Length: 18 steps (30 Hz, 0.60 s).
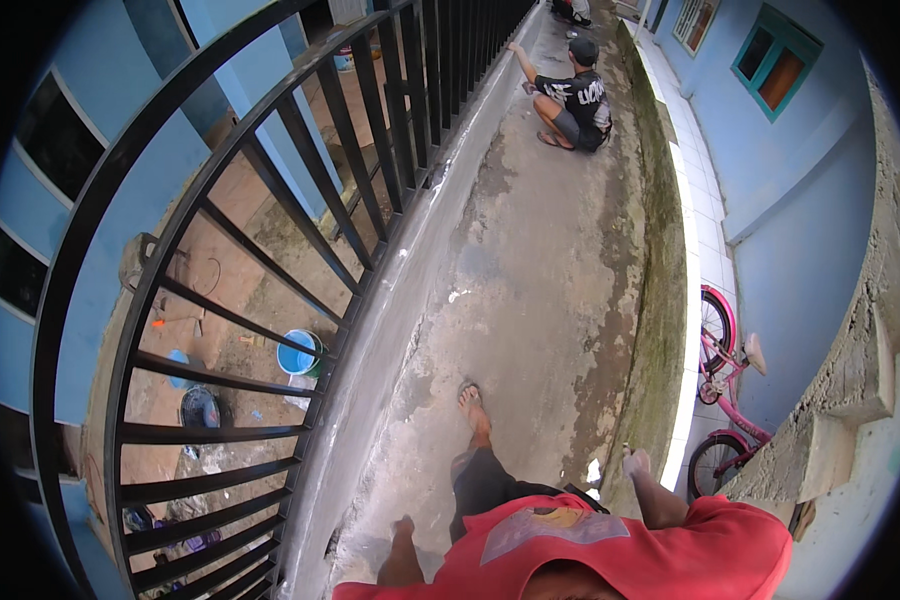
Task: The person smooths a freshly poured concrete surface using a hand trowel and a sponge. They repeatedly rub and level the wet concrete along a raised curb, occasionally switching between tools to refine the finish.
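The left hand [403,525] hangs in the lower middle of the frame, over the walkway. Its fingers are too small and blurred, so I cannot tell how far they are open or if they hold something. The right hand [637,462], at the lower right of centre, looks partly bent; a small thing could be in its fingers, but I cannot tell.

Nearest to the left hand is the low wall [380,350], which runs from the bottom left to the top centre of the frame. The railing [215,434] stands upon it, and its bars are black where they are seen. The wall has a grey face with white streaks. I judge that its main shape is done. At the top centre a co-worker [582,105] squats with one arm stretched to the wall, so I think some work is left there; how much, the view does not show.

Beyond the railing, at the left, are the containers. A green bucket [297,353] is light blue inside; I cannot tell whether this is liquid or only its lining. Lower, a dark basin [221,412] has something blue in it, not clear to me.

At the right edge of the walkway [530,330], a pink bicycle [749,428] is by the blue house wall [805,260].
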Each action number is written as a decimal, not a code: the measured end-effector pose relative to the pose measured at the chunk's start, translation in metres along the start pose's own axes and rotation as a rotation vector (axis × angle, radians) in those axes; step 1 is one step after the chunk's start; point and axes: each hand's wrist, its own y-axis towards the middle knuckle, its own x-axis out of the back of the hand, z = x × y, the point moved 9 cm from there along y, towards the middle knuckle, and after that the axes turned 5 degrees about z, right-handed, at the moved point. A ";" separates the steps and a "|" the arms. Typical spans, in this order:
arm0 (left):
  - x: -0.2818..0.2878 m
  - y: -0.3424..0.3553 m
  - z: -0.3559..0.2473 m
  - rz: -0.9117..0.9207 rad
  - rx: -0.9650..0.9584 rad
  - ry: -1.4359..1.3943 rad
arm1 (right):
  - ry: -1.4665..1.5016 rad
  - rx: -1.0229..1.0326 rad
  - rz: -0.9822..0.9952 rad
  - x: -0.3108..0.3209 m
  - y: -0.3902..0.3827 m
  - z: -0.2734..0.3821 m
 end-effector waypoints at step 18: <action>0.220 -0.832 -1.082 -0.478 -1.949 0.070 | -0.002 0.024 0.121 0.128 0.228 0.068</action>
